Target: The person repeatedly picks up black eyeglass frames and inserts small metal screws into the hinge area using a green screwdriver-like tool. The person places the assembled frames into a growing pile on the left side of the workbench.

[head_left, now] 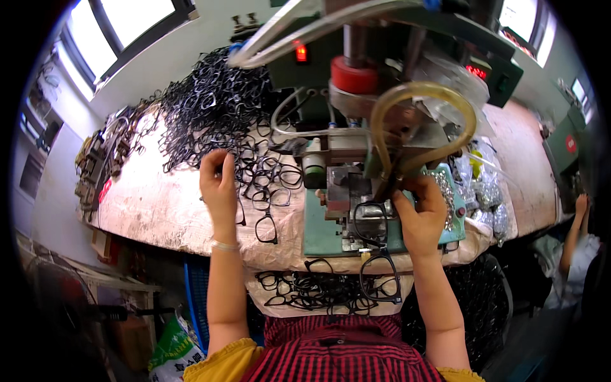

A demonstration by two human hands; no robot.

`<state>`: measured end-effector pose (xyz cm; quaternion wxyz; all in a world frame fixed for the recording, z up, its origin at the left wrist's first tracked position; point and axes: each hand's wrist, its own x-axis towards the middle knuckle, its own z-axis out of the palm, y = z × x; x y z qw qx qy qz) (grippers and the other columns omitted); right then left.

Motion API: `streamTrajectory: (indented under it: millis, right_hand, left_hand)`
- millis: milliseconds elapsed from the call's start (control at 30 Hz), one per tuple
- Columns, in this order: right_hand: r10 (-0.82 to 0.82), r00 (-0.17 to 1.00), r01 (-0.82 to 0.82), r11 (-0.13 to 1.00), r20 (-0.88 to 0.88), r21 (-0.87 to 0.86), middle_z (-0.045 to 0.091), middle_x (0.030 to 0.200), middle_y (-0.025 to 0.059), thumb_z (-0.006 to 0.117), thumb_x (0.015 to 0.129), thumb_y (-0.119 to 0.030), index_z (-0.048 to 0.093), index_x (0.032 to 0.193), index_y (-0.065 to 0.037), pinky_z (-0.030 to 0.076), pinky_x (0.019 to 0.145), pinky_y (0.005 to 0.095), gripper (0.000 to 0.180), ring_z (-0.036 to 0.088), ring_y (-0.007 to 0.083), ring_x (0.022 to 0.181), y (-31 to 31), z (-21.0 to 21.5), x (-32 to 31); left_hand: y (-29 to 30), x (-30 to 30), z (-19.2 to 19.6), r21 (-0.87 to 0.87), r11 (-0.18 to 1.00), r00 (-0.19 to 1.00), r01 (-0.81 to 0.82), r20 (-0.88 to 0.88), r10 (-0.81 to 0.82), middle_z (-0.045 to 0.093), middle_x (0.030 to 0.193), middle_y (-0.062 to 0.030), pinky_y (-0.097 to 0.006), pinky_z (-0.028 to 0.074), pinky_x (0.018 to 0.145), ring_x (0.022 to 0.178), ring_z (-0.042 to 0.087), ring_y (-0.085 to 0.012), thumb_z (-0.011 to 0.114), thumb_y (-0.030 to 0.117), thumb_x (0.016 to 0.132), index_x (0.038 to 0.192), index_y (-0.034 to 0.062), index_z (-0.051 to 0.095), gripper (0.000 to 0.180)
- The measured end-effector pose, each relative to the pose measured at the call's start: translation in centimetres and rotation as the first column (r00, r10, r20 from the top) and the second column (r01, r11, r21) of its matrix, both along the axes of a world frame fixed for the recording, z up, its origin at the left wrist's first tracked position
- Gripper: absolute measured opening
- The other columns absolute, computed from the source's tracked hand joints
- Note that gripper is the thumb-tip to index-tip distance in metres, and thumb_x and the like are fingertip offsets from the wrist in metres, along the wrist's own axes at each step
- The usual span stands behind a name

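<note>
My right hand (421,213) is closed at the work fixture (356,191) of a bench press, its thumb and fingers at the upper end of a black spectacle frame (399,280). This frame stands on end, one rim against the fixture and the other hanging past the table's front edge. The fingertips are partly hidden beside a dark nozzle under the machine head. My left hand (218,181) is raised over the table, left of the loose frames (266,219), with its fingers curled; what they hold, if anything, is hidden.
A large heap of black frames (213,95) lies at the back left. More frames (318,291) fill the cloth at my lap. Small metal parts (443,191) lie in the green tray beside bags (489,191). Clear and yellowish hoses (468,118) loop near the press. Another person's arm (573,235) shows far right.
</note>
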<state>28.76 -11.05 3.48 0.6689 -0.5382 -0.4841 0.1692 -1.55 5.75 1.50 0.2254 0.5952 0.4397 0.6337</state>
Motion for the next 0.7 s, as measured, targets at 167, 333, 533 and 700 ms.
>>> streamTrajectory:
  millis: [167,333,533,700]
  right_hand:
    - [0.045,0.986,-0.049,0.999,-0.158,-0.022,0.067,0.095,0.0076,0.072,0.081,0.003,0.044,0.131,0.002,0.047,0.088,0.0268,0.057,0.062,0.0125,0.095,0.2,0.7,-0.8]
    - [0.212,0.928,-0.199,0.977,-0.308,0.073,0.066,0.096,0.0084,0.075,0.079,0.004,0.038,0.137,0.005,0.046,0.093,0.0272,0.069,0.062,0.0133,0.097,-0.2,2.3,-2.2]
    - [0.217,0.83,-0.258,0.966,-0.513,-0.008,0.065,0.112,0.0137,0.062,0.085,0.006,0.031,0.145,0.005,0.044,0.098,0.0293,0.067,0.062,0.017,0.105,-2.6,5.3,-2.9]
    - [0.21,0.953,-0.237,0.966,-0.22,-0.103,0.057,0.134,0.0196,0.064,0.083,-0.001,0.051,0.137,-0.002,0.037,0.109,0.0384,0.056,0.048,0.0289,0.131,-4.0,3.8,-0.3]
  left_hand:
    - [-6.3,-1.0,-2.9,-0.201,0.943,0.671,-0.266,-0.741,0.032,0.062,0.073,-0.0069,-0.033,0.048,0.06,0.065,0.06,-0.0207,0.079,0.031,0.084,0.116,0.0035,0.055,0.048]
    - [-7.4,0.0,-6.6,-0.272,0.959,0.859,-0.082,-0.507,-0.07,0.059,0.076,-0.0057,-0.034,0.048,0.064,0.067,0.058,-0.0209,0.078,0.013,0.08,0.139,0.0057,0.043,0.069]
    - [-13.6,6.3,5.8,0.049,0.98,0.973,0.192,0.122,-0.196,0.057,0.086,-0.001,-0.021,0.046,0.069,0.074,0.053,-0.0086,0.063,-0.013,0.079,0.15,0.0007,0.034,0.077]
    - [-14.0,8.0,9.0,0.439,0.722,0.841,0.535,-0.359,-0.405,0.071,0.09,-0.0136,-0.033,0.054,0.068,0.073,0.062,-0.0216,0.077,-0.005,0.068,0.097,0.0056,0.07,0.032]
